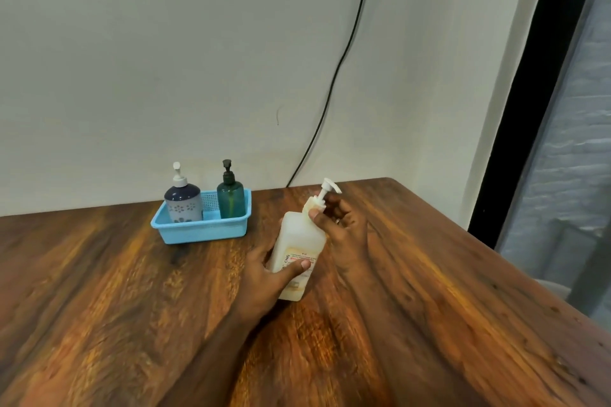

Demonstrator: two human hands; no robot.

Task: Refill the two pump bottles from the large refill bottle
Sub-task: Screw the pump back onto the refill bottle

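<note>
Two hands held the refill bottle (299, 249) near the middle of the wooden table (132, 291). The left hand (269, 274) gripped its lower body, thumb laid across the label and fingers wrapped behind. The right hand (344, 225) was curled round the neck, thumb and fingers pinching the collar just under the white pump (327, 190). The bottle leaned a little to the right, its base at or just above the tabletop; I could not tell whether it touched. It was pale and translucent, with a printed label on the near face.

Further back and to the left, a blue tray (201, 231) sat on the table close to the wall. Two pump bottles stood upright in it. The floral bottle (183, 203), dark on top with a white pump, was at the tray's left end. The green bottle (230, 201), clear-sided with a dark pump, was at the right end. They stood apart, with tray mesh showing between them.

A black cable (334, 76) ran down the wall behind the table's far edge. A dark window frame (522, 109) rose at the right.
</note>
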